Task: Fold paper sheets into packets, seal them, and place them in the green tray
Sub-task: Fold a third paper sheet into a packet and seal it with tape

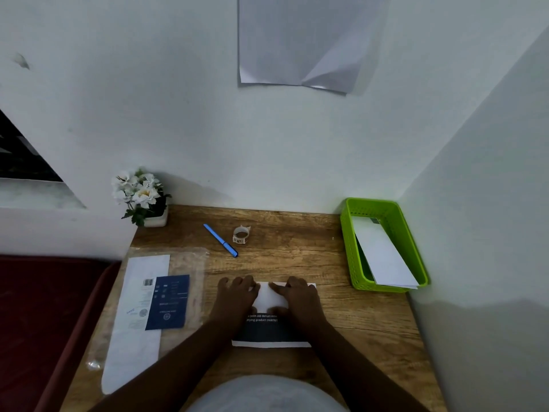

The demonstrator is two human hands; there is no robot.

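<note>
Pressing the paper sheet [271,298] flat mid-bench, left hand [237,295] and right hand [297,295] lie on its far edge, fingers loosely bent, gripping nothing. Fold runs left-right; green tray [349,251] far right, nearer right hand.

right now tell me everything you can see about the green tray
The green tray is a bright green rectangular basket, plastic by its look, with perforated walls and a rolled rim. It stands on the wooden desk at its far right corner, close to the walls. Folded white paper packets lie slanted inside it, their near ends resting over the near rim. Neither hand touches it.
</note>
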